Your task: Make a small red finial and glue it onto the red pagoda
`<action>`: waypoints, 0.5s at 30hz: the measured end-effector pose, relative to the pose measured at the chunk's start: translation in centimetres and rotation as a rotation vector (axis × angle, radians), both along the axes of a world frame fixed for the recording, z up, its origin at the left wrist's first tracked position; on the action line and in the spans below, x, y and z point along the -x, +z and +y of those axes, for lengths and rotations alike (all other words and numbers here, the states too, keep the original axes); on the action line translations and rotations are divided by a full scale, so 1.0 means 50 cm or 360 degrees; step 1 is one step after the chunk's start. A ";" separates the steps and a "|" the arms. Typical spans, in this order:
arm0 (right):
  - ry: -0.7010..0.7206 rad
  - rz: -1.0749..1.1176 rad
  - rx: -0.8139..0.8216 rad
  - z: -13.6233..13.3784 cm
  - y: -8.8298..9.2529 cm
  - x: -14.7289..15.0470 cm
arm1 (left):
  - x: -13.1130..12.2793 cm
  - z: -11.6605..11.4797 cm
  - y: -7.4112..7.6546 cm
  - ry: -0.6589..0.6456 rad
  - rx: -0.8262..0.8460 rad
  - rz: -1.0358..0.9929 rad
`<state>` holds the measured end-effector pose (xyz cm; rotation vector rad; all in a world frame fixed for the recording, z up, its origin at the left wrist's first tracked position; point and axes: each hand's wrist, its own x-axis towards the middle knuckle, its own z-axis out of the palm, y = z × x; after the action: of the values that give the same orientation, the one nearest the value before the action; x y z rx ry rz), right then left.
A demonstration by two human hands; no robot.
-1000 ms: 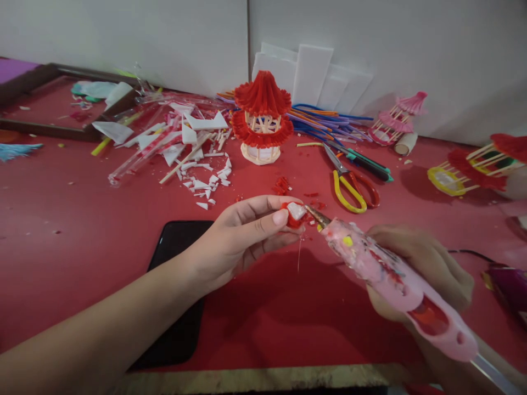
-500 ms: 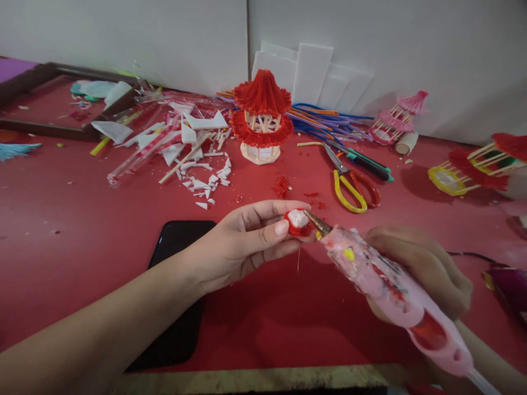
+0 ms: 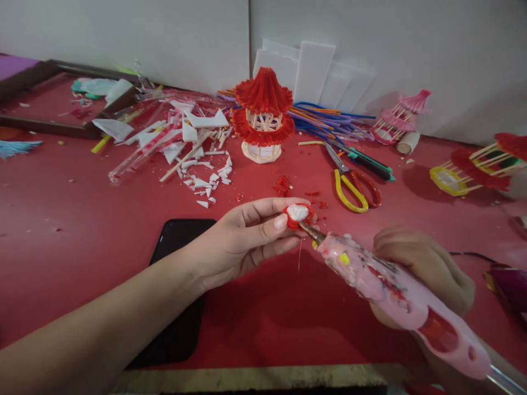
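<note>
Between the thumb and fingers of my left hand (image 3: 255, 233) is a small round piece (image 3: 297, 212), white in the middle with a fuzzy red rim. My right hand (image 3: 424, 269) is wrapped round a pink hot glue gun (image 3: 382, 285), stained with old glue. Its metal nozzle meets the near side of the red rim. A clear glue stick (image 3: 500, 378) pokes out of the back of the gun. One thin strand of glue hangs below the piece. The fingers under the gun are partly hidden.
Behind my hands stands a red-roofed stick pavilion (image 3: 263, 118). Scissors (image 3: 349, 184) and a cutter knife (image 3: 370, 164) lie right of it. White foam scraps (image 3: 206, 181) litter the left. A black phone (image 3: 177, 307) lies under my left forearm. Two more small pavilions stand or lean at right.
The glue gun's nozzle has moved from the right side of the round piece to its near edge. My left hand has tilted the piece slightly.
</note>
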<state>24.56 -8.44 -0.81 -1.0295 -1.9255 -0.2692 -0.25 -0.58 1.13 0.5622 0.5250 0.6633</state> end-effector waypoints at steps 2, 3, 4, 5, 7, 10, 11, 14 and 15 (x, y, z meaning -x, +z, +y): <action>-0.0001 0.0018 0.0009 0.000 0.001 0.003 | -0.001 0.000 0.001 0.0012 0.0019 0.0012; -0.0008 0.0034 0.0011 -0.001 0.003 0.005 | -0.001 0.000 0.002 0.0014 0.0027 0.0013; -0.0025 0.0044 0.0027 -0.002 0.006 0.007 | -0.001 0.001 0.002 0.0016 0.0032 0.0010; -0.0038 0.0035 0.0052 -0.003 0.010 0.009 | 0.000 0.001 0.002 0.0018 0.0035 0.0003; -0.0062 -0.0038 0.0101 -0.006 0.017 0.010 | 0.000 0.001 0.000 0.0017 0.0028 -0.0028; -0.0109 -0.0163 0.0097 -0.009 0.021 0.010 | 0.001 0.002 -0.003 0.0010 -0.0007 -0.0082; -0.0120 -0.0153 0.0075 -0.010 0.020 0.008 | 0.001 0.002 -0.004 0.0008 -0.0019 -0.0091; -0.0124 -0.0072 0.0137 -0.013 0.018 -0.001 | 0.001 0.003 -0.006 0.0018 -0.0025 -0.0089; -0.0122 -0.0045 0.0163 -0.013 0.018 -0.006 | 0.001 0.003 -0.005 0.0021 -0.0023 -0.0081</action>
<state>24.84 -9.09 0.11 -1.1743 -1.9442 -0.2311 -0.31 -0.45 0.87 0.5543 0.4770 0.6928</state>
